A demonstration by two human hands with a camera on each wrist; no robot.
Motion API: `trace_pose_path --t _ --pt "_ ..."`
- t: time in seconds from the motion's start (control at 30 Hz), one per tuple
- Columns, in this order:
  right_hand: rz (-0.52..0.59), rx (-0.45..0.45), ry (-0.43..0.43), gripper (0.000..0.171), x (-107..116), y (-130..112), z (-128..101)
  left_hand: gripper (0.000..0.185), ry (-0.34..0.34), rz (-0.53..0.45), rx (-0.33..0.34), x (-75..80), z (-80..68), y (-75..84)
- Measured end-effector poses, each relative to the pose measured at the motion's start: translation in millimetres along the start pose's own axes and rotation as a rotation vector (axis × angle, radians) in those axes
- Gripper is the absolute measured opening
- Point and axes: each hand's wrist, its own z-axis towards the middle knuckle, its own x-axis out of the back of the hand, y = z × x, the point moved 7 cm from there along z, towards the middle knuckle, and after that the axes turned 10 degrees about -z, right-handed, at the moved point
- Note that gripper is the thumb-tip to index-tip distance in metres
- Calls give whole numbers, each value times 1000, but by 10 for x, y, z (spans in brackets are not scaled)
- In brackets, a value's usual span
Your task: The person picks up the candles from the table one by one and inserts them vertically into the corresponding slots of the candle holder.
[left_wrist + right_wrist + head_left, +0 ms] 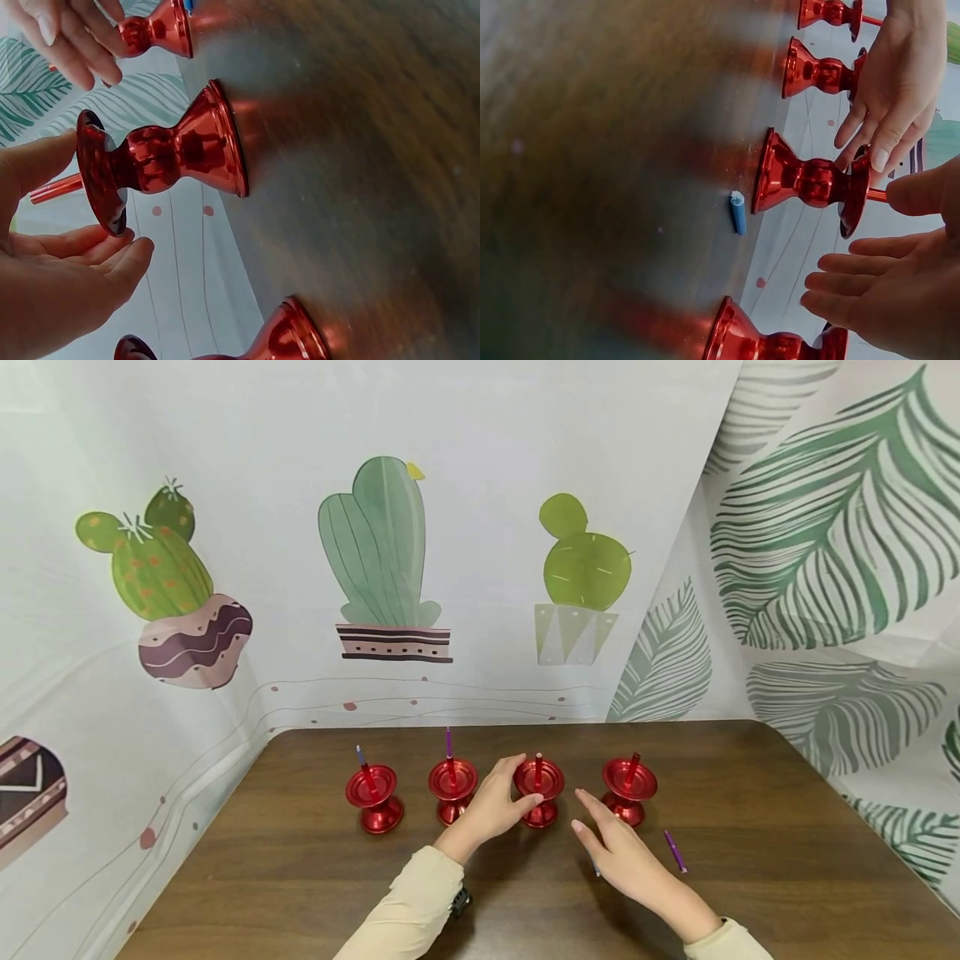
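1. The right hand (626, 856) lies nearest, low over the table (787, 877), its fingers straight and slightly spread, holding nothing. The fingertips point at the gap between the third holder (538, 789) and the fourth holder (628, 787).
2. A blue candle (737, 212) lies flat on the wood just below the third holder's base, partly hidden under this hand in the head view. A purple candle (675, 851) lies loose to the right of the hand, apart from everything.
3. The left hand (495, 803) has its thumb and fingers relaxed and open beside the third holder's dish. In the wrist view the fingertips sit close to the rim, but I cannot tell whether they touch it.
4. Judgement: to do this step well, the left hand should steady the third holder by its waist rather than the dish rim, since the narrow base looks easy to tip. The right hand should then pinch a loose candle near its middle and lower it upright.
5. Contents, left to right along the row:
   - first holder (373, 797): a candle, red below and blue at the tip, leaning left;
   - second holder (452, 787): a purple-tipped one, about upright;
   - third holder: a red candle, upright;
   - fourth holder: a red candle, tilted right.
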Motion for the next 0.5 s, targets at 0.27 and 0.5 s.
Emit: trace_pose_path --t 0.27,0.5 --pt "-41 -36 -69 50 -82 35 -26 66 1 -2 20 -4 7 -36" --pt "-63 -79 -136 53 -113 59 -51 65 -8 -20 54 1 6 -63"
